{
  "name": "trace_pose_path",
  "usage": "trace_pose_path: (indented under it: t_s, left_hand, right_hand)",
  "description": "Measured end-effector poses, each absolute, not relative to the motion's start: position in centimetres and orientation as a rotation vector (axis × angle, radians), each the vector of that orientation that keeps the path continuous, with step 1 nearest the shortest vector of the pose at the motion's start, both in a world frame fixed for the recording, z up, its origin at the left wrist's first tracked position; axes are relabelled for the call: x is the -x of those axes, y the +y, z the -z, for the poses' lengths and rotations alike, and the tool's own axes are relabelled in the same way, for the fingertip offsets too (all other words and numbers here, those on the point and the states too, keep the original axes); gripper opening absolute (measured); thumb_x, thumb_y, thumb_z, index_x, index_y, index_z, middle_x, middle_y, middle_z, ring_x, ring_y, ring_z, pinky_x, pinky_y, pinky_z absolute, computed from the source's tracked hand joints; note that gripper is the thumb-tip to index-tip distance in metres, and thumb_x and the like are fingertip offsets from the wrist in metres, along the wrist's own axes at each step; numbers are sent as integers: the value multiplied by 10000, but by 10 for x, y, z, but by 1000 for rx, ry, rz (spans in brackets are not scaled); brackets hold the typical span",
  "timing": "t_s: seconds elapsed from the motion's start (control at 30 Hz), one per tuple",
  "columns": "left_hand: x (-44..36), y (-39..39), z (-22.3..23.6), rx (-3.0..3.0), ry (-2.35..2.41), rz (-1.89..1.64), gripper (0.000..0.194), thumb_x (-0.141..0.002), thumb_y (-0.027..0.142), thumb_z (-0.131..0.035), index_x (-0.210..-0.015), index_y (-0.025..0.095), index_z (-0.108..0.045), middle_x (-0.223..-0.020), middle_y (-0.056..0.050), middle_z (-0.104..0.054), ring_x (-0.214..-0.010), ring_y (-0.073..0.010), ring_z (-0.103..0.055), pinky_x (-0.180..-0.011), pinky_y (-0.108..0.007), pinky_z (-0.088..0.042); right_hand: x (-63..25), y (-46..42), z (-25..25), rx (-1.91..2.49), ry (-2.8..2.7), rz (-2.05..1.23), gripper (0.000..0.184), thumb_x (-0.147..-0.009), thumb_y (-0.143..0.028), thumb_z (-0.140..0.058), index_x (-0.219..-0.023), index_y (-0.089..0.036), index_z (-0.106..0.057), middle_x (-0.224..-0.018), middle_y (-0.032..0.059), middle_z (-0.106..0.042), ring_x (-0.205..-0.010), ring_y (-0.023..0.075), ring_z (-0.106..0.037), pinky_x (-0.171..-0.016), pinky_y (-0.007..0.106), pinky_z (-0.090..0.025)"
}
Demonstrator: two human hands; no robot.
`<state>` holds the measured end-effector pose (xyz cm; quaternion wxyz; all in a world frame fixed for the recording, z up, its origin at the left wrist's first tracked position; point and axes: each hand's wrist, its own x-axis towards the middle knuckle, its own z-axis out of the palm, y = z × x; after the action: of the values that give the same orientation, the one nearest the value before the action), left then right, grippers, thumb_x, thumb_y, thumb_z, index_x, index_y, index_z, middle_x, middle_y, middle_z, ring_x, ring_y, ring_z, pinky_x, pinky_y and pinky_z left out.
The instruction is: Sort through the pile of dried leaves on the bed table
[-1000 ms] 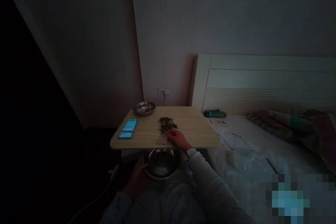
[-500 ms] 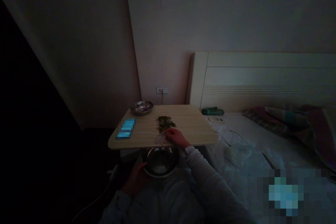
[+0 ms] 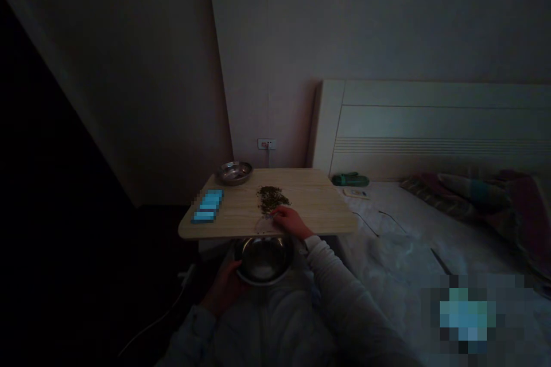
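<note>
My left hand [image 3: 227, 289] grips the left rim of a shiny metal bowl [image 3: 263, 261], its thumb over the edge. The bowl sits in my lap below the front edge of a small wooden table [image 3: 318, 200]. My right hand [image 3: 291, 221] rests over the tabletop with its fingers closed at the edge of a thin, clear round piece [image 3: 263, 225]. Just beyond the fingertips lies a spread pile of small greenish-brown grains [image 3: 272, 198]. In the dim light I cannot tell what kind they are.
A second metal bowl [image 3: 234, 172] stands at the table's back left corner, with a lit, blurred-out phone-like screen [image 3: 208, 206] in front of it. To the right, the bed holds a green bottle [image 3: 350, 179], a pale remote [image 3: 356, 193], eyeglasses [image 3: 379, 233] and a crumpled blanket [image 3: 482, 198].
The view has tilted down very slightly. A few grains at the near edge of the clear round piece show less now. Both hands keep nearly the same places.
</note>
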<state>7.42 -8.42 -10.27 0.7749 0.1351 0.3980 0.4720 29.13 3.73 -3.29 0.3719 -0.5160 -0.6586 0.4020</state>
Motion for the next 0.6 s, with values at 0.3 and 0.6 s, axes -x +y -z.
trace_pose_path:
  t_s: [0.3, 0.6]
  left_hand:
    - [-78, -89, 90, -264, 919, -1039, 97, -813, 169, -641, -862, 153, -723, -919, -130, -802, -1174, -348, -673, -986, -431, -532]
    - [-76, -85, 100, -256, 859, -1052, 167, -814, 155, -633, -953, 130, -721, -1039, -151, -791, -1212, -342, -649, -987, -415, -531]
  right_hand:
    - [-290, 34, 27, 1368, -1690, -1049, 269, -670, -137, -597, -885, -180, -754, -622, -31, -651, -580, 113, -521, -598, 221, -402]
    - [-291, 35, 28, 1393, -1725, -1017, 281, -677, -151, -593, -899, -188, -761, -638, -26, -651, -598, 123, -519, -604, 231, -399]
